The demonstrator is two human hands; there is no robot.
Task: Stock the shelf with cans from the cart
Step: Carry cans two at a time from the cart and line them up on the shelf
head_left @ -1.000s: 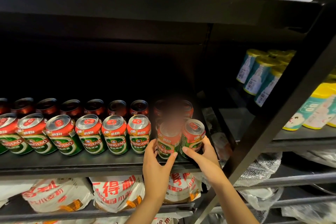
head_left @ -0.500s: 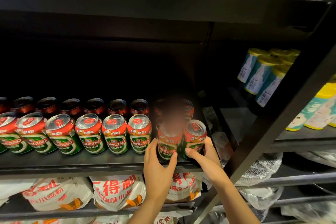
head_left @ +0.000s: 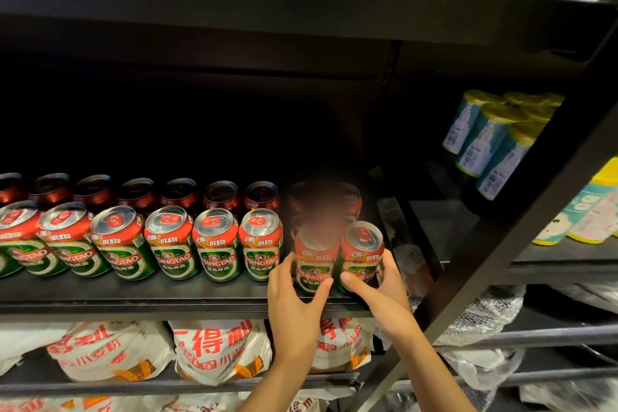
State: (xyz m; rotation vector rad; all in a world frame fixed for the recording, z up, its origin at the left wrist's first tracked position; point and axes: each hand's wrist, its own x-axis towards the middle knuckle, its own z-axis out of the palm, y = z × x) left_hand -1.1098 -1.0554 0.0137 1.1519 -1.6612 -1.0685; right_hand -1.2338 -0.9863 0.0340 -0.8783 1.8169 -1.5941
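Two rows of red-and-green beer cans stand on the black shelf [head_left: 133, 298]; the front row [head_left: 174, 244] runs from the left edge to the right end. My left hand [head_left: 294, 301] wraps the lower part of one can [head_left: 314, 257] near the right end. My right hand [head_left: 381, 291] grips the last can [head_left: 363, 252] beside it, thumb on its front. Both cans sit on the shelf, touching each other. A blurred patch hides the cans just behind them. The cart is out of view.
A slanted black upright [head_left: 501, 244] bounds the shelf on the right. Beyond it stand blue tubes with yellow lids [head_left: 485, 137] and yellow-capped containers [head_left: 592, 211]. White flour bags with red print [head_left: 217, 351] fill the shelf below. Crumpled plastic wrap [head_left: 478, 324] lies at the lower right.
Both hands have pushed the two cans slightly back and upright into line with the front row. The view has barely shifted.
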